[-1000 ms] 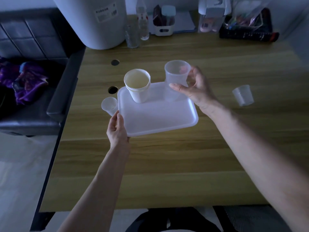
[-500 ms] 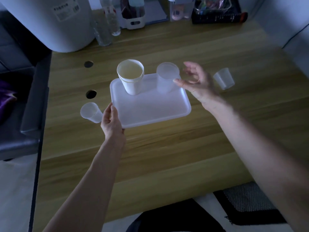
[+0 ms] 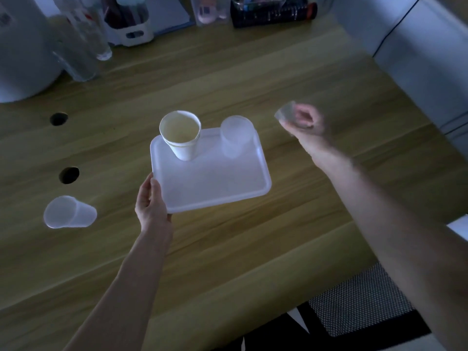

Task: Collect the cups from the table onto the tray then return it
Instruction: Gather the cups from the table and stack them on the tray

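Observation:
A white tray (image 3: 217, 188) is held over the wooden table, with my left hand (image 3: 152, 203) gripping its near left corner. On its far side stand a white paper cup (image 3: 181, 136) at the left and a clear plastic cup (image 3: 235, 136) at the right. To the right of the tray my right hand (image 3: 305, 121), blurred by motion, is closed around a small clear cup (image 3: 286, 114). Another clear cup (image 3: 68, 212) stands on the table to the left of the tray.
Two round cable holes (image 3: 58, 118) (image 3: 69, 175) sit in the table (image 3: 253, 249) at the left. Bottles (image 3: 83, 46), a white organiser (image 3: 131, 29) and a dark box (image 3: 271, 11) line the far edge. A big white appliance (image 3: 17, 59) stands far left. A mesh chair seat (image 3: 359, 300) lies below right.
My right hand let go of the clear cup on the tray, went right and closed on the small clear cup. The left hand still holds the tray.

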